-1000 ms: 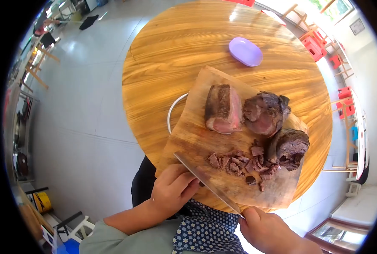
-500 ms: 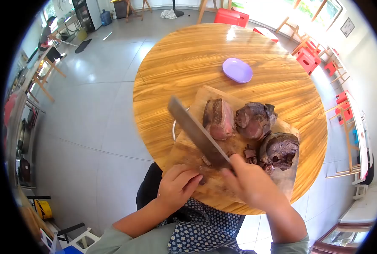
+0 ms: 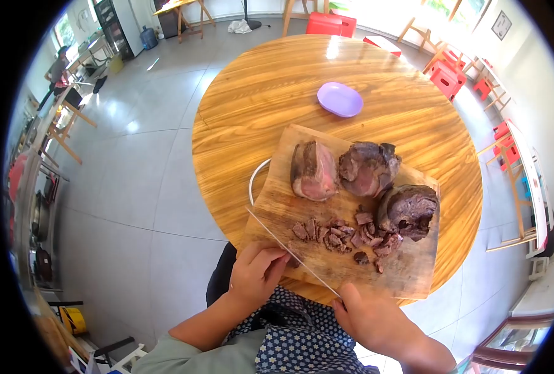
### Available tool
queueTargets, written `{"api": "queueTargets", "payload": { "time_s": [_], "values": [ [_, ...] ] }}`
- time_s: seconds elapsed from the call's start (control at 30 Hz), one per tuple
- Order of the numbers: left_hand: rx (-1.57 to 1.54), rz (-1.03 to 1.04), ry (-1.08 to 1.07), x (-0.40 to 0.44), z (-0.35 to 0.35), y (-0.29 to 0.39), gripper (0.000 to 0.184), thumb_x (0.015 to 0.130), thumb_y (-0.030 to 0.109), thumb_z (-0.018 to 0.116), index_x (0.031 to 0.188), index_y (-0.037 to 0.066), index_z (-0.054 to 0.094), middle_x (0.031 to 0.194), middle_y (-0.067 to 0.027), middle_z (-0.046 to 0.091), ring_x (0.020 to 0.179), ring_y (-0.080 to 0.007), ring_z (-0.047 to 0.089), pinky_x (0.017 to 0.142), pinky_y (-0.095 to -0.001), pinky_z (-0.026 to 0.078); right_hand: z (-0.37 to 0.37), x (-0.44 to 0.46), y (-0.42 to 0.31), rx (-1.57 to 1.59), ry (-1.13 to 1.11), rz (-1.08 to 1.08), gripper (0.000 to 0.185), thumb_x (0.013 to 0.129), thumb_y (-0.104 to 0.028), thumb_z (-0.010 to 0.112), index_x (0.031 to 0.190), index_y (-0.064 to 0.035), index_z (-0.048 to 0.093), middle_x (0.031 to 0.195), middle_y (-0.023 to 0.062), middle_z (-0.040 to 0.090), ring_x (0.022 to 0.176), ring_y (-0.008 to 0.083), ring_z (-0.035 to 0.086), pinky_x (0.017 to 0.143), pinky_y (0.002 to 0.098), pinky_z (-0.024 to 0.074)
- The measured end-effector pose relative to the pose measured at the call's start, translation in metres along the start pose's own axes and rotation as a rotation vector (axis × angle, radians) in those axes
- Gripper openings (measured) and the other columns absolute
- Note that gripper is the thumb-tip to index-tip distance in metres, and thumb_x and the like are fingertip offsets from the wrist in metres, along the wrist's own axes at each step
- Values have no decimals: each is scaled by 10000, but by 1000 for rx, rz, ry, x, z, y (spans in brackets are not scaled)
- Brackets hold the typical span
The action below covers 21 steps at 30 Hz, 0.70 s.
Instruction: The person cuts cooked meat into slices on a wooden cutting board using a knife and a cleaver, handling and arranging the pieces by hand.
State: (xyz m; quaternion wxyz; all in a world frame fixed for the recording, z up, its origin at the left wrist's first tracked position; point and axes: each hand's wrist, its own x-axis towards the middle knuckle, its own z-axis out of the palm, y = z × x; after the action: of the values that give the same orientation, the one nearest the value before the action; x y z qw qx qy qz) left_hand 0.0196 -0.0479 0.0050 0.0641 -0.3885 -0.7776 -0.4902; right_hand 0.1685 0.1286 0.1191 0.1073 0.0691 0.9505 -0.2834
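Knife (image 3: 294,252) lower now, right hand (image 3: 374,316) tight round it, left hand (image 3: 255,273) curled on meat scrap (image 3: 293,262), purple dish (image 3: 340,100) beyond.

Bright windows (image 3: 468,11) light the glossy grey tiled floor (image 3: 127,181); small red plastic stools (image 3: 446,80) stand beside white walls (image 3: 541,68).

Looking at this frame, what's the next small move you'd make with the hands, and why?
I'd probably ease the left hand's fingertips back slightly before the knife moves again. The right hand grips it, and the blade, seen edge-on, runs right beside those fingertips, with a small dark piece of meat next to them.
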Motion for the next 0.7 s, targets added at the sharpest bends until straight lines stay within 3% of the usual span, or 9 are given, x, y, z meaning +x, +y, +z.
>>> {"api": "queueTargets", "payload": {
  "time_s": [0.27, 0.37, 0.43, 0.7],
  "values": [
    [32, -48, -53, 3, -2, 2, 245, 775, -38, 761, 1007, 11, 697, 994, -148, 686, 864, -350, 663, 718, -390, 535, -4, -26, -1, -53, -145, 103, 218, 977, -187, 622, 1014, -4, 510, 885, 220, 648, 676, 432, 651, 585, 510, 539],
    [11, -28, -61, 5, 0, -1, 239, 771, -43, 758, 996, 6, 694, 991, -151, 688, 857, -348, 665, 720, -394, 537, -8, -24, 1, 36, -113, 137, 170, 963, -114, 598, 1072, -16, 511, 930, 269, 625, 788, 487, 630, 649, 549, 504],
    [8, -4, -35, 8, 2, -2, 232, 773, -49, 760, 987, 3, 689, 972, -153, 687, 839, -343, 667, 715, -394, 540, -15, -15, 4, -22, -188, 70, 216, 974, -183, 619, 1024, -5, 509, 851, 227, 652, 674, 445, 653, 591, 515, 538],
    [-23, -34, 30, 8, 6, -7, 190, 787, -37, 766, 954, 22, 695, 963, -132, 701, 845, -313, 685, 707, -370, 535, -38, 20, -8, 33, -349, 315, 215, 992, -187, 601, 1013, -9, 483, 763, 263, 658, 684, 484, 645, 616, 554, 507]
  ]
}}
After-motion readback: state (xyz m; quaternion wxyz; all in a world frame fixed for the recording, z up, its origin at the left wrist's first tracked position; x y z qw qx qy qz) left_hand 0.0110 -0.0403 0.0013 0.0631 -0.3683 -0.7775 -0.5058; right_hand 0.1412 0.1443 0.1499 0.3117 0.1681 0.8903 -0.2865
